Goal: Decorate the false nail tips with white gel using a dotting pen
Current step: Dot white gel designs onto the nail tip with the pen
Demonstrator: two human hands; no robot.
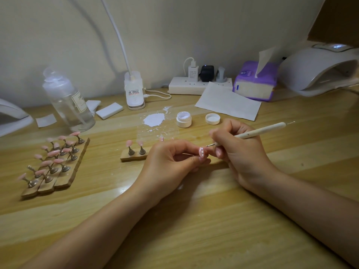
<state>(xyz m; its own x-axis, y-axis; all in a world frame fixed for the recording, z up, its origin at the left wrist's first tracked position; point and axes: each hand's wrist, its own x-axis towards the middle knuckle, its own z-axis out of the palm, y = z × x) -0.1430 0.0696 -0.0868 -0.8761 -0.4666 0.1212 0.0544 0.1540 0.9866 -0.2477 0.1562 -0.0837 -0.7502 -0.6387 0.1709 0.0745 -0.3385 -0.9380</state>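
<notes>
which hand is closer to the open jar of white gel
Right. The right hand, gripping the dotting pen, sits just below and right of the open gel jar. The left hand, pinching a pink nail tip, lies farther below it.

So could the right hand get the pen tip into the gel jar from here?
Probably yes: the jar stands open, its lid set aside, and nothing lies between it and the right hand holding the pen.

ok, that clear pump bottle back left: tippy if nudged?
Probably, if pushed high: the clear bottle is tall and narrow-based. It looks partly filled, so likely fairly light. Smooth clear walls might be slippery to grip.
</notes>
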